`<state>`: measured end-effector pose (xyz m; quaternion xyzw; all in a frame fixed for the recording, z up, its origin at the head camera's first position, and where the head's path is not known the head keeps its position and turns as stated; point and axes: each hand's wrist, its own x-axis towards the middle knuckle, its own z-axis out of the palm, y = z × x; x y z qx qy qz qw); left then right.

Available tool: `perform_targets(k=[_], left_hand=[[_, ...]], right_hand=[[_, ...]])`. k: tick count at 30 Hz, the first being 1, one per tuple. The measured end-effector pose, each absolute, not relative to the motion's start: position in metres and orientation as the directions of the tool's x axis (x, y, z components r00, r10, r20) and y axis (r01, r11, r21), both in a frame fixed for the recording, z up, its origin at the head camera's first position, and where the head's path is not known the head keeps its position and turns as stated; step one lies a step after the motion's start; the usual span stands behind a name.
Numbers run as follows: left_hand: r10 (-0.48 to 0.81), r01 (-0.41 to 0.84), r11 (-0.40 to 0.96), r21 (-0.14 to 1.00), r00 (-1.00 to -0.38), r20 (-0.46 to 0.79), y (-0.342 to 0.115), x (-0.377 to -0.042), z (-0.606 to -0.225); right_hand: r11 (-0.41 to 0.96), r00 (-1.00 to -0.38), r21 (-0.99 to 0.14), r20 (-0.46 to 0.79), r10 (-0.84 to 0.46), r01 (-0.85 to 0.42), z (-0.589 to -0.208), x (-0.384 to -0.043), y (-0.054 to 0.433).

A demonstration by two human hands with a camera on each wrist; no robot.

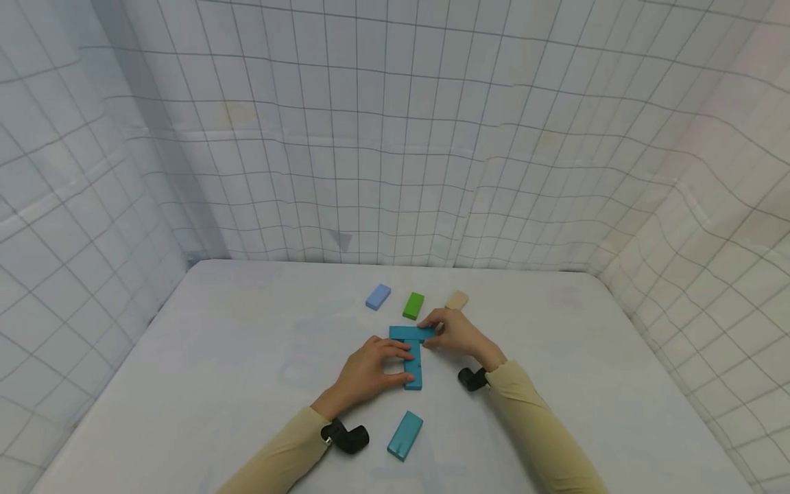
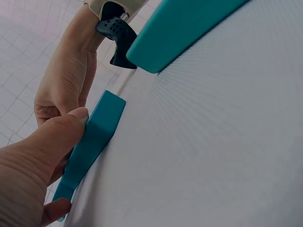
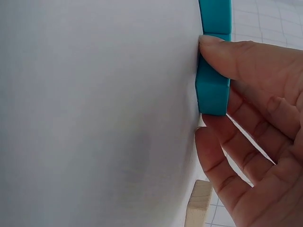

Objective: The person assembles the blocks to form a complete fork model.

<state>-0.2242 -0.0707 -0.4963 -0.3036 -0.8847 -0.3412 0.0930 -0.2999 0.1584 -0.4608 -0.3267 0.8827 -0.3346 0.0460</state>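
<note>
Two flat teal blocks form a T in the middle of the table in the head view. My left hand [image 1: 367, 369] lies over the upright block [image 1: 413, 370], its thumb and fingertips spread along it. The left wrist view shows the thumb [image 2: 71, 124] resting on this block's edge. At the top of the T, my right hand [image 1: 455, 334] pinches the right end of the crosswise block [image 1: 401, 333] between thumb and fingers. Up close in the right wrist view, the thumb [image 3: 227, 53] presses the side of that teal block [image 3: 212, 97], with the fingers partly hidden behind it.
A third teal block [image 1: 405, 436] lies slantwise on the near side of the table [image 1: 247, 384]. Beyond the T lie a light blue block [image 1: 378, 297], a green block [image 1: 413, 305] and a plain wooden block [image 1: 457, 300]. A gridded white curtain [image 1: 395, 151] hangs behind.
</note>
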Motion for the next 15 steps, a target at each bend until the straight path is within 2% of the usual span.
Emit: perform_targets(k=[15], left_hand=[[0.477,0.595,0.603,0.531,-0.803,0.358,-0.0707,-0.2214,-0.4915]], right_hand=[[0.559,-0.768,-0.622,0.109,-0.631,-0.548,-0.4569,-0.3011,0.1575]])
